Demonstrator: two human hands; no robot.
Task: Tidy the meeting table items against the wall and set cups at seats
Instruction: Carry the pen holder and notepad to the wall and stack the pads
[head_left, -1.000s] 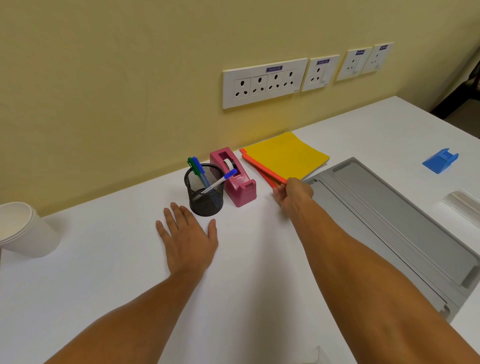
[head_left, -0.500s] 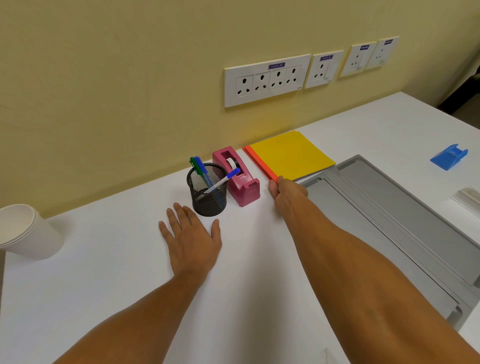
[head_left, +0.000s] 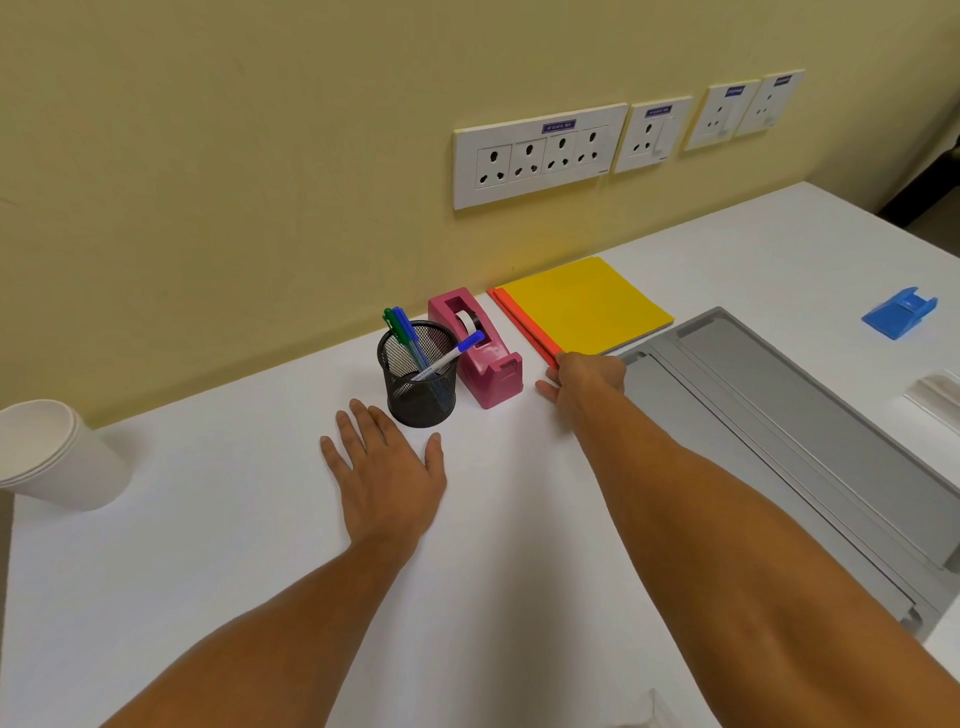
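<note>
Left hand (head_left: 387, 467): we see it lying palm down on the white worktop (head_left: 493, 597), fingers (head_left: 358, 423) spread and flat, holding nothing; the fingertips sit just in front of the pen cup (head_left: 420, 375), and we cannot tell whether they touch it.
Right hand (head_left: 582, 382): we see it reaching forward to the near corner of the folders (head_left: 584, 306); its knuckles face us, the fingers curl down at the folders' edge, and we cannot tell whether they pinch the edge or only press against it.
Folders: a yellow one on top of an orange one, flat on the worktop, their far edge close to the wall (head_left: 234, 182) below the sockets (head_left: 540, 155).
Tape holder (head_left: 475, 347): pink, just left of the folders and just right of the pen cup, its back end close to the wall.
Pen cup: black mesh, upright, with green and blue pens (head_left: 410, 338) leaning inside.
Cups (head_left: 49, 454): a nested white paper stack, upright at the far left of the worktop, well apart from both hands.
Tray (head_left: 805, 441): grey and long, running diagonally along the right of the worktop, its far end just beside the folders, partly under the right forearm.
Blue piece (head_left: 898, 313): small and plastic, at the far right, apart from the tray.
</note>
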